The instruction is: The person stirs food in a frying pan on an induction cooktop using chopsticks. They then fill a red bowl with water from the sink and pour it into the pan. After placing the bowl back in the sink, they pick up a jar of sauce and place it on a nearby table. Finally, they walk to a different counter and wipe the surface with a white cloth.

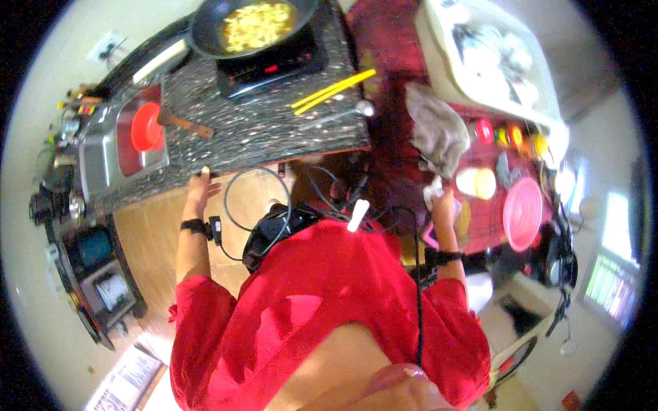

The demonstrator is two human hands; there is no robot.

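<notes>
My left hand (202, 191) is at the front edge of the speckled dark stone counter (247, 131), fingers apart, with nothing in it. Over the dark red tabletop (390, 61), my right hand (443, 205) looks closed on a crumpled whitish thing (433, 191), too blurred to name exactly. A pink-edged flat object (430, 237) lies partly hidden beside that wrist. Just beyond the hand lie a grey-brown cloth (439, 131) and a white jar with a yellowish lid (484, 184). On the counter are two yellow chopsticks (334, 91) and a long-handled metal spoon or ladle (336, 118).
A dark pan (205, 38) of pale yellow food pieces (259, 25) sits on a lit induction cooker (272, 72). An orange-red wooden-handled ladle (146, 127) is over the steel sink (97, 164). Right stand a white dish rack (442, 51) and pink basin (523, 215). Cables (257, 172) hang before me.
</notes>
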